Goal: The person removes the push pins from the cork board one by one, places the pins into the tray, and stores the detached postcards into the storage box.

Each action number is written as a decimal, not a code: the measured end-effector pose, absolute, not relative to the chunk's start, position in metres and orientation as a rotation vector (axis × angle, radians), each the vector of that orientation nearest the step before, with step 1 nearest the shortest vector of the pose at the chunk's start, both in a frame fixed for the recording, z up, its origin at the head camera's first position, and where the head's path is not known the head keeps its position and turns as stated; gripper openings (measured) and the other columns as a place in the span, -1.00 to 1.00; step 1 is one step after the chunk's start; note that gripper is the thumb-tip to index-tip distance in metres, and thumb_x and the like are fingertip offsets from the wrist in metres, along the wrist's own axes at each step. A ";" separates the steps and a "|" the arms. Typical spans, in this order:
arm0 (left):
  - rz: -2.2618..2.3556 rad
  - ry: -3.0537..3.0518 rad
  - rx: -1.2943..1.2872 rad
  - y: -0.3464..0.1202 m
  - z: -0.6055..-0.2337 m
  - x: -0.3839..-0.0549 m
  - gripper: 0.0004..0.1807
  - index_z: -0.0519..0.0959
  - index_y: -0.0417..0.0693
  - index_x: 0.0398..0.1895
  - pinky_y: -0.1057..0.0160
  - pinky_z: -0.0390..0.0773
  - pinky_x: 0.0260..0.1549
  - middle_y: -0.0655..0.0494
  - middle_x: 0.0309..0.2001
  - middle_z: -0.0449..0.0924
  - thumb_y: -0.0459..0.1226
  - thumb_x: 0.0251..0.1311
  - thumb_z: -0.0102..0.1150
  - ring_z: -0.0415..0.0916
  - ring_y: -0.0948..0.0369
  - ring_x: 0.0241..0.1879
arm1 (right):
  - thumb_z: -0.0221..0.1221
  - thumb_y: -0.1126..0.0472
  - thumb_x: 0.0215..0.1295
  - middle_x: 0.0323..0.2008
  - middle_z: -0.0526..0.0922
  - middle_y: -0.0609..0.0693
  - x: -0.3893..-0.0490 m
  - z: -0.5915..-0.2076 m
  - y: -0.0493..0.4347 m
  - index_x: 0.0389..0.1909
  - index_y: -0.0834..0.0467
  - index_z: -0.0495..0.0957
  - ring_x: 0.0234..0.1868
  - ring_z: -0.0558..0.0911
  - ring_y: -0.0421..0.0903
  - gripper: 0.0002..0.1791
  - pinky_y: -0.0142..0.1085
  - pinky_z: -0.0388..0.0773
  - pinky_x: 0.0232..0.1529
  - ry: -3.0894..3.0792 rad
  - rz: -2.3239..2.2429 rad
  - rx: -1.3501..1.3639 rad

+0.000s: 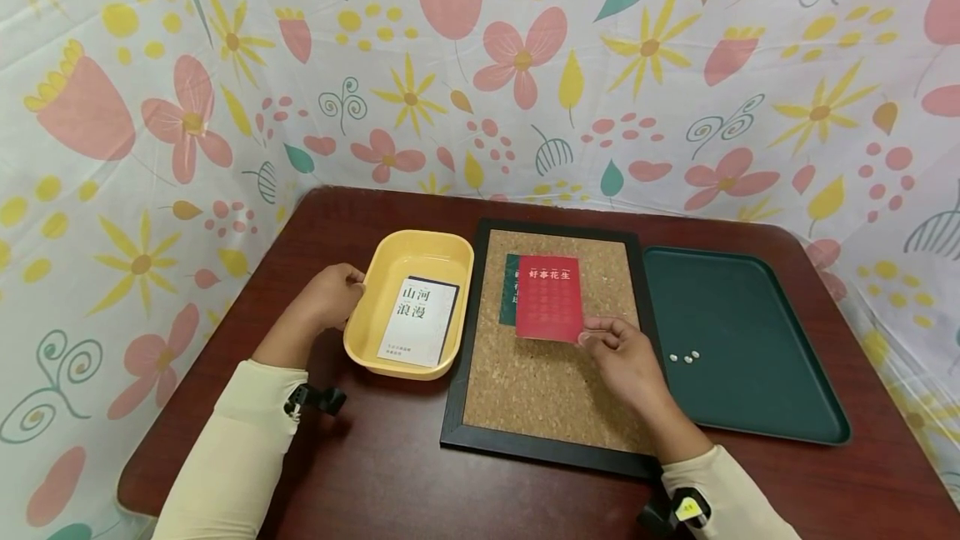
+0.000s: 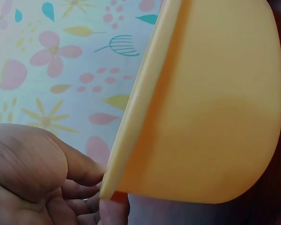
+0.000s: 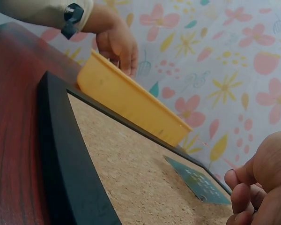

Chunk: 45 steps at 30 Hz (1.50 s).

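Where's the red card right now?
In the head view, the right hand pinches the red card over the corkboard, right of the yellow tray, where it partly hides the green card.

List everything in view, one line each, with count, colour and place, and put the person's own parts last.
Patterned cloth: 1, white with pink, yellow and green print, behind the table
Table: 1, dark red-brown, under everything
Yellow basin: 1, yellow, left of the board
White card: 1, white, in the basin; a dark edge shows behind it
Cork board: 1, tan with black frame, centre
Green card: 1, green, on the cork
Red card: 1, red, in the right hand
Green tray: 1, dark green, right
Small pieces: 3, whitish, on the tray
Wrist devices: 2, black, one per wrist
Sleeves: 2, cream
Left hand: 1, at the basin's rim
Right hand: 1, pinching the red card
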<state>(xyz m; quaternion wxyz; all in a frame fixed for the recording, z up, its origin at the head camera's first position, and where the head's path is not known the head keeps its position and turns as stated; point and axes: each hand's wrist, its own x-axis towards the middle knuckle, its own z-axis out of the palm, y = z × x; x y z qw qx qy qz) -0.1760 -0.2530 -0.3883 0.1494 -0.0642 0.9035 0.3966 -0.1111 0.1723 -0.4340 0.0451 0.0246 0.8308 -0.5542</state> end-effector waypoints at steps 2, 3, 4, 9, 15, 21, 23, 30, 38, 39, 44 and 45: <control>1.179 2.569 -0.200 -0.254 -0.390 -0.176 -0.59 0.37 -0.37 0.31 0.12 0.69 -0.45 -0.27 0.01 0.55 -0.25 0.59 -0.12 0.66 0.03 -0.33 | 0.11 0.26 0.53 -0.05 0.71 0.23 -0.111 -0.434 0.171 0.21 0.35 0.46 -0.06 0.66 0.04 -0.65 -0.36 0.52 -0.28 2.536 -1.700 0.079; 1.188 2.559 -0.207 -0.255 -0.390 -0.177 -0.59 0.38 -0.37 0.31 0.12 0.69 -0.45 -0.27 0.00 0.55 -0.25 0.59 -0.12 0.66 0.04 -0.33 | 0.12 0.26 0.53 -0.06 0.71 0.22 -0.110 -0.434 0.170 0.20 0.35 0.46 -0.07 0.66 0.02 -0.66 -0.36 0.51 -0.29 2.536 -1.702 0.079; 1.198 2.550 -0.216 -0.255 -0.391 -0.177 -0.59 0.38 -0.36 0.31 0.11 0.69 -0.45 -0.26 0.00 0.55 -0.24 0.59 -0.11 0.67 0.04 -0.32 | 0.12 0.26 0.52 -0.06 0.71 0.22 -0.110 -0.434 0.170 0.20 0.35 0.47 -0.10 0.66 0.01 -0.66 -0.36 0.51 -0.31 2.534 -1.705 0.079; 1.213 2.525 -0.253 -0.255 -0.391 -0.178 -0.61 0.40 -0.33 0.29 0.11 0.70 -0.42 -0.25 -0.02 0.56 -0.24 0.60 -0.10 0.67 0.04 -0.30 | 0.14 0.25 0.52 -0.08 0.72 0.21 -0.110 -0.432 0.166 0.18 0.34 0.48 -0.15 0.64 -0.02 -0.66 -0.37 0.50 -0.32 2.524 -1.719 0.084; 1.237 2.501 -0.239 -0.257 -0.390 -0.178 -0.61 0.39 -0.37 0.29 0.11 0.70 -0.42 -0.26 -0.02 0.55 -0.26 0.61 -0.13 0.66 0.03 -0.29 | 0.14 0.27 0.52 -0.08 0.71 0.19 -0.110 -0.432 0.161 0.20 0.34 0.48 -0.23 0.62 -0.02 -0.66 -0.36 0.52 -0.34 2.479 -1.763 0.092; 1.237 2.504 -0.225 -0.257 -0.389 -0.177 -0.61 0.39 -0.39 0.27 0.11 0.70 -0.42 -0.26 -0.03 0.55 -0.26 0.61 -0.14 0.66 0.04 -0.31 | 0.15 0.28 0.50 -0.10 0.72 0.18 -0.110 -0.433 0.156 0.19 0.32 0.50 -0.23 0.62 -0.01 -0.67 -0.36 0.52 -0.35 2.463 -1.772 0.118; 1.236 2.504 -0.231 -0.257 -0.389 -0.177 -0.62 0.40 -0.39 0.26 0.11 0.70 -0.42 -0.25 -0.04 0.55 -0.26 0.61 -0.14 0.66 0.04 -0.31 | 0.15 0.28 0.50 -0.11 0.72 0.17 -0.109 -0.432 0.154 0.18 0.31 0.50 -0.27 0.61 -0.03 -0.68 -0.36 0.51 -0.38 2.452 -1.778 0.121; 1.211 2.510 -0.239 -0.256 -0.389 -0.177 -0.63 0.41 -0.36 0.25 0.11 0.70 -0.41 -0.25 -0.03 0.55 -0.25 0.61 -0.14 0.66 0.04 -0.28 | 0.15 0.25 0.52 -0.08 0.71 0.19 -0.108 -0.431 0.151 0.20 0.29 0.51 -0.37 0.55 -0.13 -0.67 -0.37 0.44 -0.45 2.435 -1.788 0.121; 1.212 2.504 -0.239 -0.256 -0.387 -0.177 -0.62 0.39 -0.37 0.27 0.12 0.69 -0.41 -0.25 -0.04 0.55 -0.26 0.62 -0.17 0.66 0.04 -0.30 | 0.15 0.27 0.51 -0.06 0.71 0.24 -0.109 -0.432 0.145 0.20 0.30 0.50 -0.27 0.59 0.01 -0.67 -0.37 0.47 -0.41 2.427 -1.800 0.116; 1.216 2.502 -0.239 -0.256 -0.387 -0.177 -0.62 0.39 -0.37 0.28 0.12 0.69 -0.41 -0.25 -0.04 0.55 -0.26 0.62 -0.18 0.66 0.05 -0.30 | 0.14 0.27 0.51 -0.07 0.71 0.24 -0.110 -0.432 0.144 0.20 0.30 0.50 -0.26 0.59 0.02 -0.67 -0.37 0.48 -0.40 2.429 -1.801 0.114; 1.227 2.498 -0.238 -0.256 -0.387 -0.177 -0.62 0.39 -0.37 0.27 0.11 0.69 -0.42 -0.25 -0.05 0.56 -0.26 0.62 -0.18 0.66 0.05 -0.32 | 0.16 0.30 0.50 -0.11 0.72 0.23 -0.110 -0.433 0.141 0.17 0.33 0.51 -0.32 0.58 -0.04 -0.69 -0.38 0.47 -0.42 2.428 -1.826 0.111; 1.227 2.499 -0.237 -0.256 -0.387 -0.177 -0.62 0.39 -0.38 0.27 0.12 0.69 -0.43 -0.25 -0.06 0.56 -0.26 0.62 -0.18 0.66 0.05 -0.32 | 0.16 0.30 0.49 -0.12 0.72 0.23 -0.110 -0.433 0.141 0.17 0.33 0.51 -0.34 0.57 -0.06 -0.69 -0.38 0.46 -0.42 2.426 -1.832 0.110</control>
